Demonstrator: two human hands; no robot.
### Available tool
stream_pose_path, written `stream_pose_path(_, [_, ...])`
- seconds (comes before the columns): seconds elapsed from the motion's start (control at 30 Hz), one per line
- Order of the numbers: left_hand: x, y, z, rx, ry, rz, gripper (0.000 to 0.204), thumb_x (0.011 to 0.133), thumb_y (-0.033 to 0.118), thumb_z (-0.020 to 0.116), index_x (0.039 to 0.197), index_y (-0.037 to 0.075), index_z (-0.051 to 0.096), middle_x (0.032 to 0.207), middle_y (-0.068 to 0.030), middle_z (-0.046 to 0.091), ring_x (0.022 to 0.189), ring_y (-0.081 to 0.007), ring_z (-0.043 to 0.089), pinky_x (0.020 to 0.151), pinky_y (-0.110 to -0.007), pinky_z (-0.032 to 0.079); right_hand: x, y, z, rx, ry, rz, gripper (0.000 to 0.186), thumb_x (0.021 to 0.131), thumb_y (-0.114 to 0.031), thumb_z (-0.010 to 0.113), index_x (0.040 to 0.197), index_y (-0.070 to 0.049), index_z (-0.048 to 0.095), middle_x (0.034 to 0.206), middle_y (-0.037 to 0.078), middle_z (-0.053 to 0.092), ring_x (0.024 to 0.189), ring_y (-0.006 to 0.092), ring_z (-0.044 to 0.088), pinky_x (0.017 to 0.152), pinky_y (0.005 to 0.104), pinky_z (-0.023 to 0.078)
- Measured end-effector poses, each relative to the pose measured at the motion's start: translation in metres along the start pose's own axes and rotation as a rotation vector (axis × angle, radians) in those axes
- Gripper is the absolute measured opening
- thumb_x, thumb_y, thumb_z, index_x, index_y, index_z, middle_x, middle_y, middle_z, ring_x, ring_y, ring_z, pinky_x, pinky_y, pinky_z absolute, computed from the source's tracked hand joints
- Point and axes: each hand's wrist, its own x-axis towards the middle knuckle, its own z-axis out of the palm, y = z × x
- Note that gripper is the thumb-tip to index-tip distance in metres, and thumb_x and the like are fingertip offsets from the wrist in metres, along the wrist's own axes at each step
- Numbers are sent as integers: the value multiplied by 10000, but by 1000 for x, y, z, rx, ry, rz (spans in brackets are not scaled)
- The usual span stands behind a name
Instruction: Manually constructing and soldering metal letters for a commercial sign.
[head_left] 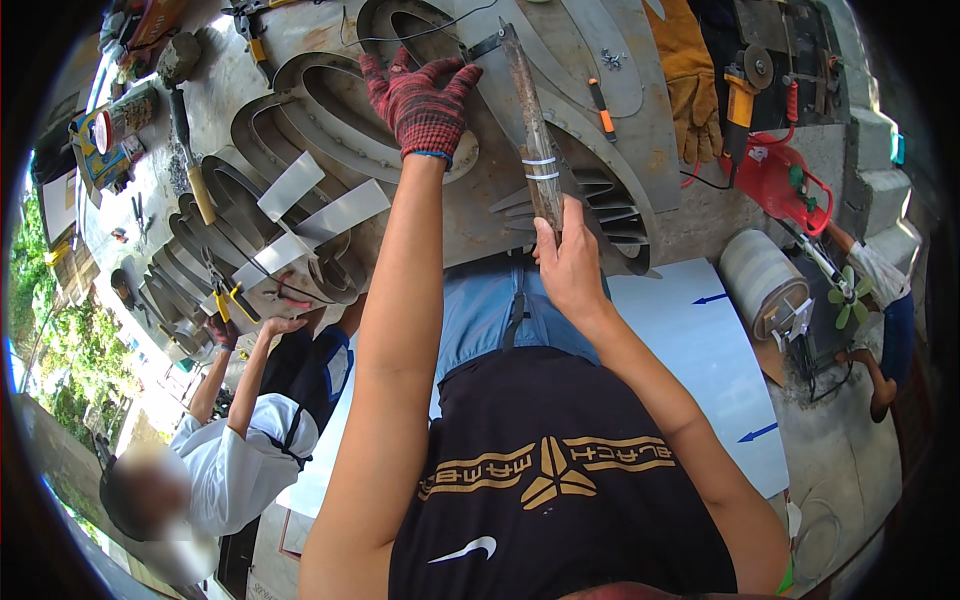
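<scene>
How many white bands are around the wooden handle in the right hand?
2: an upper band around the wooden handle, and a lower band slightly nearer the right hand. Any beneath the grip would be hidden.

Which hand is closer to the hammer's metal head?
The left hand: spread and gloved, it is right by the hammer's metal head. The bare right hand is farther away, gripping the wooden handle near its other end.
</scene>
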Motion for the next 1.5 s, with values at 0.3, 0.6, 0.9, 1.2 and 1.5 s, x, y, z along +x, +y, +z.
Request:
stream_pose_path(0.3, [1, -1, 0, -14, -12, -10, 429, 835, 578, 761, 1086, 236, 828, 1435, -254, 591, 1513, -326, 334, 1288, -489, 54, -1, -6, 3, 70, -23, 72, 344, 1030, -133, 574, 1318, 15, 457, 1029, 313, 650, 944, 534, 633, 798, 552, 494])
stream_pose_path(0.6, [0, 1, 0, 16, 24, -4, 415, 832, 564, 769, 1090, 243, 827, 1438, -228, 599, 1506, -317, 346, 1287, -492, 54, 0, -7, 2, 78, -34, 101, 334, 1025, -130, 583, 1301, 15, 462, 1037, 309, 655, 948, 531, 636, 807, 553, 493])
stream_pose_path(0.9, [-1, -3, 4, -32, 5, -20, 427, 837, 561, 765, 1093, 225, 827, 1381, -226, 639, 1495, -298, 374, 1294, -481, 20, 5, -14, -14, 20, -36, 112, 334, 1020, -126, 587, 1299, 7, 462, 1037, 296, 657, 960, 527, 636, 817, 548, 496])
stream_pose_path(1.2, [2, -5, 5, -20, -2, 5, 428, 829, 561, 772, 1076, 217, 831, 1335, -215, 670, 1464, -281, 423, 1296, -486, 7, 7, -10, -23, 87, -21, 109, 338, 1015, -126, 590, 1309, 5, 488, 1059, 284, 655, 974, 499, 646, 845, 518, 507])
stream_pose_path(1.5, [0, -4, 4, 0, 25, 39, 416, 833, 564, 766, 1074, 231, 832, 1371, -225, 644, 1475, -293, 403, 1295, -487, 9, 3, -7, -19, 58, -40, 146, 340, 1017, -131, 587, 1308, 5, 476, 1068, 295, 654, 986, 520, 638, 846, 524, 508])
